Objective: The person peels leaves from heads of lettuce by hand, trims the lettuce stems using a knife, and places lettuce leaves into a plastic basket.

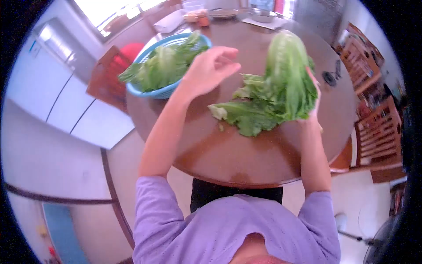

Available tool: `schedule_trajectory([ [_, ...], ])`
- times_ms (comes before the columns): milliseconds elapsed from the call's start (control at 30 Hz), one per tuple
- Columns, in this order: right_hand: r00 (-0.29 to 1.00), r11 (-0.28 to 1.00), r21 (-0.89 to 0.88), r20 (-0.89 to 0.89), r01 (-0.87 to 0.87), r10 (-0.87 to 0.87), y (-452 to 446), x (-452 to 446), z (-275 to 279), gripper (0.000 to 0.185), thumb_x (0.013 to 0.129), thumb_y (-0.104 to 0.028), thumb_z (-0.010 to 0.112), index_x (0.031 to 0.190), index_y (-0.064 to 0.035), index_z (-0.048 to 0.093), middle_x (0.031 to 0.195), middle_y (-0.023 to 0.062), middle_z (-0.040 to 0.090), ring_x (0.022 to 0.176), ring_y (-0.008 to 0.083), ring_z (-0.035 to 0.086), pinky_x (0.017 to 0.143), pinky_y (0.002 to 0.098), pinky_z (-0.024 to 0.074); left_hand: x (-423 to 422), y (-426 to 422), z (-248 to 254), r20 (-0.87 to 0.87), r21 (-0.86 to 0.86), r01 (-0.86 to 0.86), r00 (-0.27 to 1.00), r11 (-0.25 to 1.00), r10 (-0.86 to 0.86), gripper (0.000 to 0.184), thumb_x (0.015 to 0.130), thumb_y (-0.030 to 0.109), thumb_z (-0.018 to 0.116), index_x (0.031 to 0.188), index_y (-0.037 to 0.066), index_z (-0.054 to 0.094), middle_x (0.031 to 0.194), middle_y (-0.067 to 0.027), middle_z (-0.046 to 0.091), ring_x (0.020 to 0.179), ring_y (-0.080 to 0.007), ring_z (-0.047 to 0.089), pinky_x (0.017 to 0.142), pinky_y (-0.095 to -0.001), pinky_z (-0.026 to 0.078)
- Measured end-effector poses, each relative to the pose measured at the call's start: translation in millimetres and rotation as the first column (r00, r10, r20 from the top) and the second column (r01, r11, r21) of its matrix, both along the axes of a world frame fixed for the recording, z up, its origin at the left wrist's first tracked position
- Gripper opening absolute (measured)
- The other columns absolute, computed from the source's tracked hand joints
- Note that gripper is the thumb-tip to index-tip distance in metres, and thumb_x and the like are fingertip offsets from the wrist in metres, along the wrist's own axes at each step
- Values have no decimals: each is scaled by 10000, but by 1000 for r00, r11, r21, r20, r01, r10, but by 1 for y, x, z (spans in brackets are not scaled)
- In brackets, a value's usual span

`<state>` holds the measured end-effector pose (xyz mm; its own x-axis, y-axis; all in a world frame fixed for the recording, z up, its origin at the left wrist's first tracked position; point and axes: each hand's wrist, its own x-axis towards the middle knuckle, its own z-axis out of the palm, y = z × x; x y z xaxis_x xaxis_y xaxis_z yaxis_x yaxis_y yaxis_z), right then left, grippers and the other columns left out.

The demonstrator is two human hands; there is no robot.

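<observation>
My right hand holds a large head of green leafy lettuce from its right side, most of the fingers hidden behind the leaves. Loose lettuce leaves lie on the brown round table beside and under the head. My left hand is raised between the head and a blue basket, its fingers apart and slightly curled, with nothing in them. Several torn leaves fill the basket, and some hang over its left rim.
At the table's far edge are a metal bowl, a plate and a clear container. A small black object lies at the right. Wooden chairs stand right, and a chair with something red stands left.
</observation>
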<state>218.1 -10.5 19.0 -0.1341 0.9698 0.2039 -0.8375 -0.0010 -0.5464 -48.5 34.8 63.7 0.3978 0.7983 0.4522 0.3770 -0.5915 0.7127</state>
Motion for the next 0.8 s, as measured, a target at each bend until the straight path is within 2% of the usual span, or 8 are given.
schedule_trajectory([
  [67,995,996,-5,39,87,-87,4,7,-6,507,899,-333,554,1293,-18,502,1196,134,604,1058,273,604,935,433,487,-42,13,22,-145,126,-181,969,975,199,368,879,250,659,1181,44,619,1064,-83,665,939,-160,635,839,-297,500],
  [233,998,998,-31,30,50,-49,2,2,-3,450,959,-312,466,1297,-17,500,1209,139,598,1036,273,616,888,416,519,-172,40,59,-1,259,-607,778,752,628,386,877,312,644,1133,23,647,967,-76,688,824,-133,644,751,-266,516],
  [333,990,996,-77,124,-54,63,-6,-6,2,465,944,-324,497,1298,-22,500,1204,148,595,1037,267,615,878,411,525,-194,33,57,-183,110,-647,733,754,655,427,864,363,651,1099,6,657,927,-85,694,756,-140,653,684,-255,522],
  [400,929,996,-93,367,-18,51,-17,-19,5,571,869,-348,590,1312,-8,477,1222,143,578,1038,252,610,885,390,518,-189,30,44,-325,-23,-609,755,793,570,454,853,398,652,1048,-11,673,911,-114,703,737,-161,666,639,-261,528],
  [433,881,997,-54,466,-61,79,-21,-27,5,604,846,-351,613,1317,-2,469,1226,137,574,1043,244,605,892,378,511,-180,27,39,-355,-54,-618,746,785,563,597,791,535,665,1006,-21,682,904,-121,701,724,-165,669,655,-293,530],
  [600,530,955,134,848,-265,28,-50,-76,13,685,766,-226,687,1358,-7,422,1273,120,533,1180,206,491,1025,323,366,-154,48,13,-640,190,-677,464,711,613,646,708,633,665,948,35,709,899,-135,701,814,-242,677,763,-385,516],
  [633,432,909,291,890,-299,-143,-52,-82,6,676,755,-225,704,1337,-9,437,1265,133,545,1191,219,491,1020,334,373,-151,50,10,-690,262,-682,362,683,626,626,701,629,665,936,51,714,899,-138,702,838,-262,676,786,-401,510],
  [800,265,589,644,753,-489,-602,-75,-109,2,751,700,-196,751,1344,-16,408,1303,207,475,1174,381,506,995,423,424,-156,61,7,-476,314,-681,490,662,730,430,723,473,674,898,82,704,889,-143,697,873,-297,664,797,-390,502],
])
